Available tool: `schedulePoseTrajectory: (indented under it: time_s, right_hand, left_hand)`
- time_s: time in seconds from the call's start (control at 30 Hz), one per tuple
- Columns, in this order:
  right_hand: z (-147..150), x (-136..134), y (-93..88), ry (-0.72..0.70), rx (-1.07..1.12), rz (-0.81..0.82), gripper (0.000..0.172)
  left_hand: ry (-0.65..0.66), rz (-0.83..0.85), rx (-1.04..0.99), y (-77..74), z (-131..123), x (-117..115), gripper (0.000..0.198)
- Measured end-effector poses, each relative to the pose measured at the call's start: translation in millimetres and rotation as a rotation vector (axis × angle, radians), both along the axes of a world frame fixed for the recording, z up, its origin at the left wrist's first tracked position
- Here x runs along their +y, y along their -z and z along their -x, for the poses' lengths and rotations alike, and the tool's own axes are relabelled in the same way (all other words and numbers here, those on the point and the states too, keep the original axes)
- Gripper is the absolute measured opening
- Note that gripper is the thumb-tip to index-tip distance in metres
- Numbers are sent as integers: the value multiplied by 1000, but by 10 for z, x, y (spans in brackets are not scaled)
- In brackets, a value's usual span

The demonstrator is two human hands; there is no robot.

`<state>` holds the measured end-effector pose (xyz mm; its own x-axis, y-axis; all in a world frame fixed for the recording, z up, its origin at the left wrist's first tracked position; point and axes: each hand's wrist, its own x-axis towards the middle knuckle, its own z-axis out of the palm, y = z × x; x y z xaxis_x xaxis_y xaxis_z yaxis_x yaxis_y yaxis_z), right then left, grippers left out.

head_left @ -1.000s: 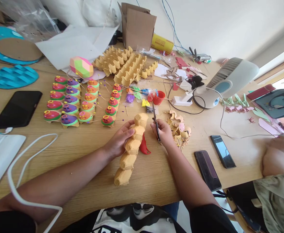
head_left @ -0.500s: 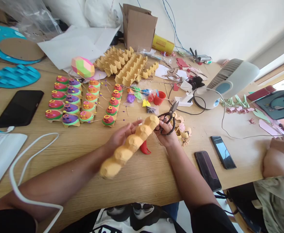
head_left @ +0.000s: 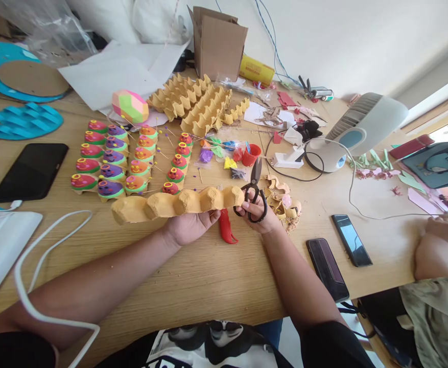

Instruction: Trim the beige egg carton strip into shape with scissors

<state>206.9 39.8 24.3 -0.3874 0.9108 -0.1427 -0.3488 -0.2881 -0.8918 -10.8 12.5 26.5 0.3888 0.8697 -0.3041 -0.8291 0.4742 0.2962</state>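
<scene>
A yellow egg-carton strip (head_left: 181,203) with a row of cups lies nearly level across both hands. My left hand (head_left: 189,228) is closed on its lower edge near the middle, with the fingers partly hidden behind it. In my right hand (head_left: 260,217) are black scissors (head_left: 255,186), blades pointing up and away; its thumb and fingertips also pinch the strip's right end. Between the hands a red curved object (head_left: 227,230) lies on the table, its upper end covered. Carton scraps (head_left: 281,199) are heaped beyond my right hand.
Painted carton rows with faces (head_left: 112,158) stand at left, near a black tablet (head_left: 30,171). Uncut egg cartons (head_left: 193,102), a red cup (head_left: 251,155) and a white fan (head_left: 361,128) are farther back. Two phones (head_left: 327,268) lie at right, beside another person's hand (head_left: 446,227).
The strip has swung from a steep diagonal to nearly level, its left end moving up and left. My left hand now shows below it. The scissors have turned more upright.
</scene>
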Motion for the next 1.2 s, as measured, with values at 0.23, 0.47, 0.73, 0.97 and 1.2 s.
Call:
schedulePoseTrajectory:
  time_s: [0.23, 0.47, 0.73, 0.97, 1.2]
  right_hand:
    - [-13, -2, 46, -116, -53, -75, 38]
    - [-14, 40, 98, -75, -138, -139, 37]
    - [-17, 47, 78, 20, -86, -111, 35]
    - [-40, 67, -16, 151, -12, -118, 47]
    - [-32, -14, -22, -165, -166, -107, 49]
  left_hand:
    - [-13, -6, 3, -41, -15, -3, 25]
    - [-28, -125, 32, -59, -27, -26, 35]
    - [-21, -192, 77, -24, -58, -29, 21]
    - [-14, -187, 101, 10, -76, -39, 19]
    - [150, -280, 203, 18, -70, -93, 29]
